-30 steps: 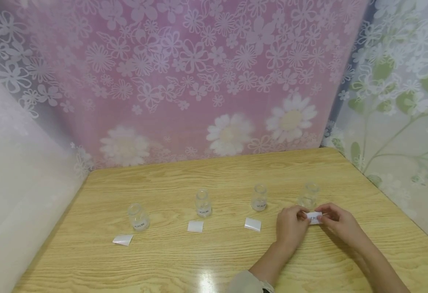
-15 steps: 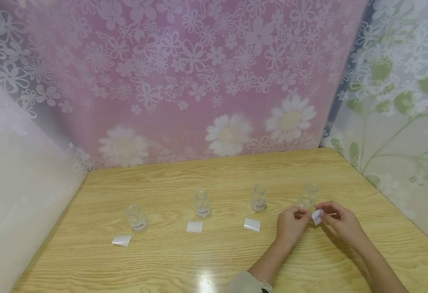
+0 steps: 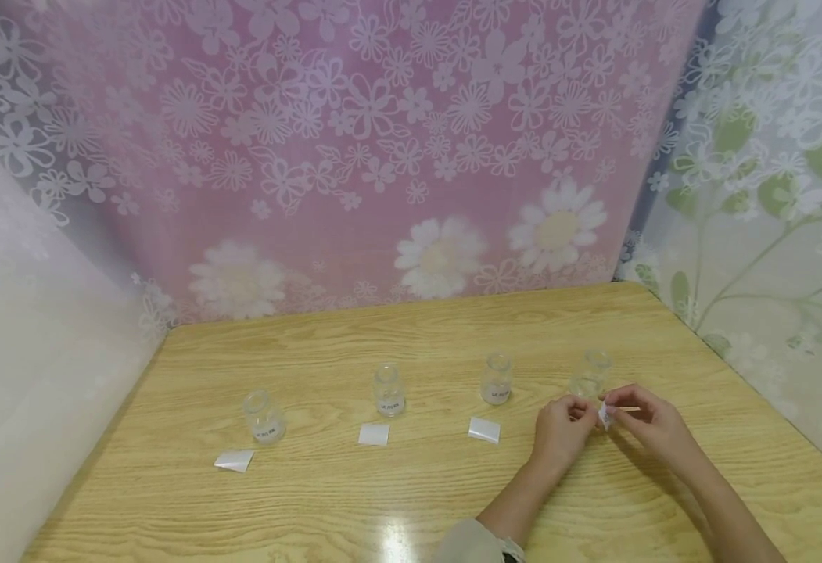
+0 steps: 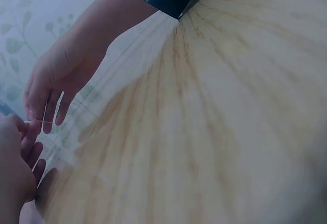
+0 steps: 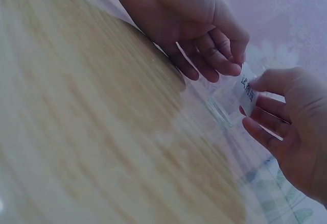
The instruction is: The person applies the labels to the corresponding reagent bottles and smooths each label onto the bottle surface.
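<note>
A small white label with dark characters is held up between my two hands. My left hand pinches one end of it between thumb and forefinger. On the other side, my right hand grips the label with thumb and fingers, the remaining fingers spread behind it in the right wrist view. From the head camera the label looks narrow, seen nearly edge-on. Just behind the hands stands a clear glass bottle, its lower front partly hidden by them. No label shows on its visible part.
Three more glass bottles, with labels low on their sides, stand leftward: a near one, a middle one and a far-left one. White paper pieces lie before them on the wooden table. Floral curtains enclose the table.
The label, earlier facing the head camera with its writing legible, has turned nearly edge-on between the fingers. My hands have shifted only slightly; the bottles and papers stay put.
</note>
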Motion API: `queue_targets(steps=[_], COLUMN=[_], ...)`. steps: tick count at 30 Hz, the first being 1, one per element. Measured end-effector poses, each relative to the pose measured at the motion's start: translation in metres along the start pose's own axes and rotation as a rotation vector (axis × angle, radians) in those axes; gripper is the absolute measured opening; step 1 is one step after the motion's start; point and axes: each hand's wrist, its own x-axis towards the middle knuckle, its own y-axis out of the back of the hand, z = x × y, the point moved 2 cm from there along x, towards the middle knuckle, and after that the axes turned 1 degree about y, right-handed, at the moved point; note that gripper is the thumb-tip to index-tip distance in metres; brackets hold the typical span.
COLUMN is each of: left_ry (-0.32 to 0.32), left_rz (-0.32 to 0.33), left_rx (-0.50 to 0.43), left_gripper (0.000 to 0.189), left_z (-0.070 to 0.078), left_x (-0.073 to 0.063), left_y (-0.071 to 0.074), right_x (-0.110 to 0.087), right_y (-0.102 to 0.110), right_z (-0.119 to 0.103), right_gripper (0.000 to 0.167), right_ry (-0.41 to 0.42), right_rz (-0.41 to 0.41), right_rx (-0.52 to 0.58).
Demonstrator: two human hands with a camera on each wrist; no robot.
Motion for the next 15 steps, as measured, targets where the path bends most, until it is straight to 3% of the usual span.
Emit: queue_targets(steps=[6,15], left_ry=[-0.032,-0.058], left_rz=[-0.002,-0.013], left_rx=[-0.040,-0.066], left_gripper=[0.010,0.009], left_z=[-0.0017,-0.0012], left_x=[0.0012,-0.0005], left_y=[-0.0007,-0.0003], right_x=[0.0000,-0.0006], right_y=[-0.0021,-0.0021], right_z=[-0.0008,-0.0006], right_gripper=[0.012,0.011], right_ry=[-0.086,-0.064], right_rz=[-0.105,-0.112], right_rx=[0.090,0.127])
